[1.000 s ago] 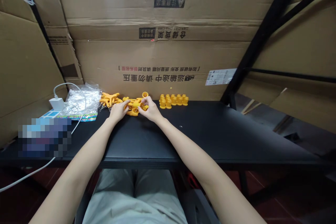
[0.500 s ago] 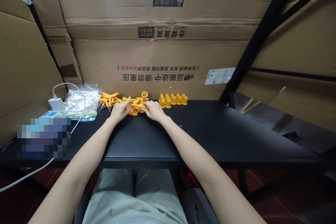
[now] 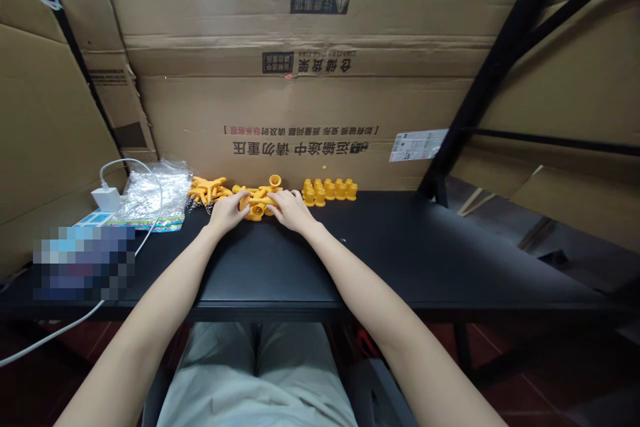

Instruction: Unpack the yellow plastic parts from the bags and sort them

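Observation:
At the back of the black table, my left hand [image 3: 228, 212] and my right hand [image 3: 295, 210] face each other with fingers closed on a yellow plastic piece [image 3: 260, 201], one at each end. Its exact shape is partly hidden by my fingers. Just below and behind it lie more yellow plastic parts, among them a cup-shaped one [image 3: 275, 181] with its round opening showing. Beyond my left hand is a heap of branched yellow pieces [image 3: 209, 184]. To the right of my right hand, several yellow cup-like parts [image 3: 330, 189] stand grouped in rows.
On the left of the black table [image 3: 400, 253] are a clear plastic bag [image 3: 156, 193], a white charger [image 3: 106, 198] with a cable, and a blurred-out object [image 3: 85, 261]. A cardboard wall [image 3: 300, 100] rises behind; a black metal post [image 3: 480, 80] slants at right.
The fingers of my right hand have shifted slightly on the yellow piece, and the piece has turned a little. My left hand stays almost in place.

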A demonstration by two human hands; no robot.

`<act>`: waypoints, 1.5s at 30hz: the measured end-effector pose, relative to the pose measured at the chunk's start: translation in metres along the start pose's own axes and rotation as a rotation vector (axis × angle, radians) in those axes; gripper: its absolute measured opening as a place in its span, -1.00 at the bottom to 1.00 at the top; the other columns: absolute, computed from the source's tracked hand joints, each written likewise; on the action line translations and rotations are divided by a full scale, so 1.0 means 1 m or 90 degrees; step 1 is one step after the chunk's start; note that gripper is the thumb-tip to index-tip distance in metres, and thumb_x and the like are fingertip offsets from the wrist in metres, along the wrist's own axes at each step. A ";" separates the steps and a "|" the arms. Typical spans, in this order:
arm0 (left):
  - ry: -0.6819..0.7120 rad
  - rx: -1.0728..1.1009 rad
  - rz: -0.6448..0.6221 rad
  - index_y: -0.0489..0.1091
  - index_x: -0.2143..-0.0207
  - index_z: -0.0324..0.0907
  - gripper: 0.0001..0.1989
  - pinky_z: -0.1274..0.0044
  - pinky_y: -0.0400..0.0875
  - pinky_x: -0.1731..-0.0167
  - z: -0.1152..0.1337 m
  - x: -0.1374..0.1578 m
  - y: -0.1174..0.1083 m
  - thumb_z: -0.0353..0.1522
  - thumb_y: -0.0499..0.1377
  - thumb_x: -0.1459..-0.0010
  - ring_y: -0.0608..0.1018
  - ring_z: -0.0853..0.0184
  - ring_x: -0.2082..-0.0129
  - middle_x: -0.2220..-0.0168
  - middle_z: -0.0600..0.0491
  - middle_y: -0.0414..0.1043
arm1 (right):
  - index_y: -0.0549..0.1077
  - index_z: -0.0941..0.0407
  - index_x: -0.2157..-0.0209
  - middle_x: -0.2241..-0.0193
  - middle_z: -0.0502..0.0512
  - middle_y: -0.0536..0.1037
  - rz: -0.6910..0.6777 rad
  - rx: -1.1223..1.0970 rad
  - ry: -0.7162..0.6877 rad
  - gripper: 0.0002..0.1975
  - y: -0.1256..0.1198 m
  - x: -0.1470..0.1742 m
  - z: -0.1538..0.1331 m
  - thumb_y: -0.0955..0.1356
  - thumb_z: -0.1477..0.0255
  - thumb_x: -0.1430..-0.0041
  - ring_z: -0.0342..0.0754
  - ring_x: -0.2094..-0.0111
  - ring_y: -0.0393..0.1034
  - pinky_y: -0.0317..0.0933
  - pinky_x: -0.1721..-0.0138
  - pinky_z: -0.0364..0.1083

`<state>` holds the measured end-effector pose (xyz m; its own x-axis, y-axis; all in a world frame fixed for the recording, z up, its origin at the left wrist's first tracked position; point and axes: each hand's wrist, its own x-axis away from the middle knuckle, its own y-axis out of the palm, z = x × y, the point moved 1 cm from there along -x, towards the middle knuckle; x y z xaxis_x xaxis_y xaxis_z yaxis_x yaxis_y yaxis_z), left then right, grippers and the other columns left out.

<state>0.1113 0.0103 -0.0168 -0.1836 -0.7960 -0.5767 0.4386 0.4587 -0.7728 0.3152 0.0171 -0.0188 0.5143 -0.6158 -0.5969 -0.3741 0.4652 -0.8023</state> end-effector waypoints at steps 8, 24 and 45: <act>-0.006 -0.013 -0.018 0.44 0.06 -0.08 -0.67 0.57 0.32 0.38 0.005 0.000 -0.001 -0.29 0.14 -0.09 0.54 0.32 0.39 0.40 0.07 0.52 | 0.38 0.14 0.13 0.14 0.25 0.50 -0.004 0.028 0.003 -0.80 -0.004 -0.002 -0.002 0.26 0.48 -0.20 0.11 0.11 0.28 -0.01 0.01 0.09; -0.027 -0.030 -0.016 0.45 0.05 -0.06 -0.66 0.56 0.33 0.39 -0.001 -0.001 -0.001 -0.29 0.14 -0.09 0.54 0.32 0.42 0.45 0.09 0.53 | 0.37 0.17 0.04 0.10 0.28 0.52 -0.020 -0.008 -0.018 -0.74 -0.004 -0.001 -0.005 0.22 0.38 -0.31 0.09 0.09 0.33 0.04 0.09 0.03; -0.041 -0.042 -0.019 0.46 0.09 -0.08 -0.70 0.54 0.33 0.36 0.007 -0.002 -0.003 -0.35 0.12 -0.11 0.54 0.31 0.38 0.38 0.06 0.53 | 0.40 0.18 0.03 0.09 0.30 0.49 -0.008 0.056 -0.003 -0.74 -0.007 -0.006 -0.013 0.24 0.48 -0.28 0.11 0.05 0.28 -0.01 0.01 0.08</act>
<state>0.1162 0.0079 -0.0121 -0.1380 -0.8324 -0.5367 0.3751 0.4576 -0.8061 0.3049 0.0095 -0.0102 0.5222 -0.6188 -0.5869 -0.2987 0.5119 -0.8054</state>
